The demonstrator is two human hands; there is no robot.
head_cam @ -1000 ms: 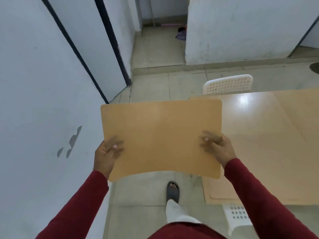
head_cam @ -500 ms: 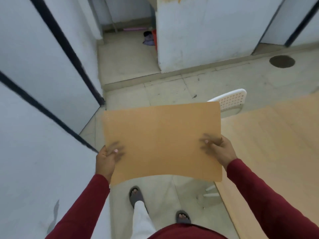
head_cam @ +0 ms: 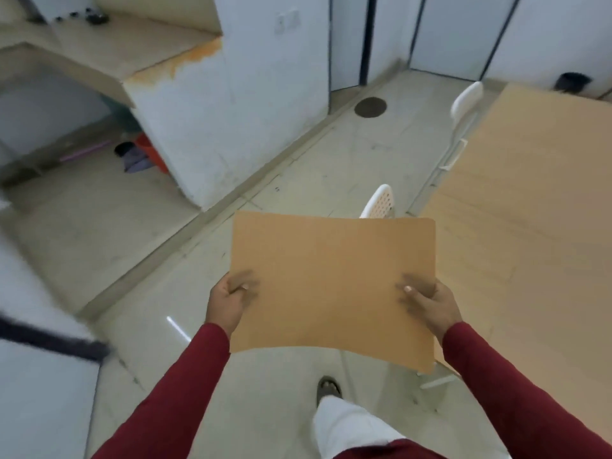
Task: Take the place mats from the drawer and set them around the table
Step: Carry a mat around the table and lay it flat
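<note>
Nearest the camera, two dark red sleeves reach forward from the bottom edge. Between them a leg in white trousers is visible, ending in a dark sandal on the pale tiled floor.

The left hand grips the left edge of a tan place mat, thumb lying on the top face and the remaining fingers curled beneath it. The right hand grips the right edge in the same manner, thumb on top, fingers underneath and hidden. The place mat is held roughly level in the air, above the floor and just to the left of the table; its near right corner overlaps the table's near left edge in view, but contact cannot be confirmed. The near edge of the mat sags slightly between the hands.

The table is light wood and occupies the right side of the view. A white perforated chair stands at its left edge, just beyond the far edge of the mat. A second white chair stands further along the same edge.

Beyond, a round dark floor drain sits near a white partition wall with orange staining along its top. Coloured items on the floor left of the partition are blurred.
</note>
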